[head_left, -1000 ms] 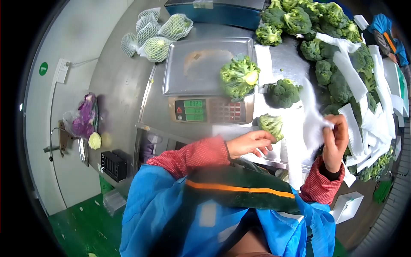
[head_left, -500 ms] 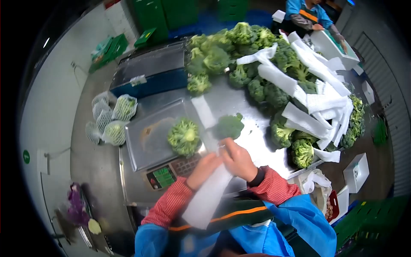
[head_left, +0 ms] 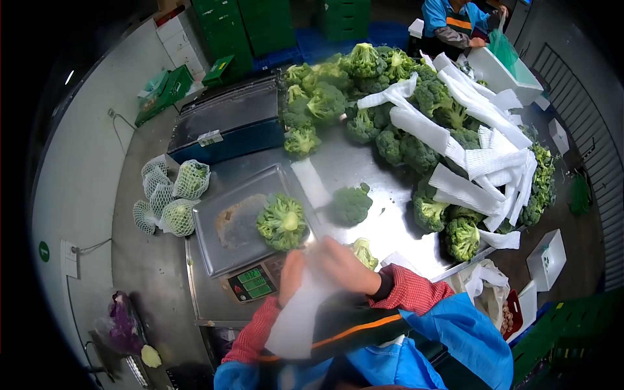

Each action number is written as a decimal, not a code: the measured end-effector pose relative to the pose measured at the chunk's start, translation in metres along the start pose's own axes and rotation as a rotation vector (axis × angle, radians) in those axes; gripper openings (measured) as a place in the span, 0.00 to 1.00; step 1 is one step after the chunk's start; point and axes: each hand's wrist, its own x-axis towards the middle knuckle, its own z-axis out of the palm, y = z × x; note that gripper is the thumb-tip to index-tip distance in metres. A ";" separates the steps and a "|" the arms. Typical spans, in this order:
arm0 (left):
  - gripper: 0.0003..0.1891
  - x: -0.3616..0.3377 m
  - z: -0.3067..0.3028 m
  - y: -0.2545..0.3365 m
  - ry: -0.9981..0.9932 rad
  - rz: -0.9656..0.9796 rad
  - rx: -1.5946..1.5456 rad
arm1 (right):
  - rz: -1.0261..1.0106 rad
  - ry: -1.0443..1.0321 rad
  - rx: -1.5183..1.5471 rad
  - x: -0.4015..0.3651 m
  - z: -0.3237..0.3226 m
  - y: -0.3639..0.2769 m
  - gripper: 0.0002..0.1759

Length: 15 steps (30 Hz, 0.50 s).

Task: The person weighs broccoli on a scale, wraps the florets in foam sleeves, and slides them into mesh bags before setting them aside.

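Observation:
Both my hands hold a white foam net sleeve close to my chest. My left hand grips its left side and my right hand its right side; both are motion-blurred. A small broccoli head lies on the steel table just beyond my right hand. Another broccoli head sits stem up on the tray of the scale, whose green display faces me. A third head lies on the table to the right of the scale.
A big heap of broccoli mixed with white foam sleeves fills the table's far right. Netted broccoli lies left of the scale. A blue-sided crate stands behind it. Another person works at a white box.
One second ago my right hand pulled a sleeve from the pile while the left was empty. Both hands have since come together on the sleeve, which now hangs lower toward my chest. View shifted.

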 end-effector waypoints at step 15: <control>0.13 -0.034 0.011 0.088 -0.024 -0.507 0.420 | 0.297 -0.345 0.585 0.055 -0.054 0.035 0.14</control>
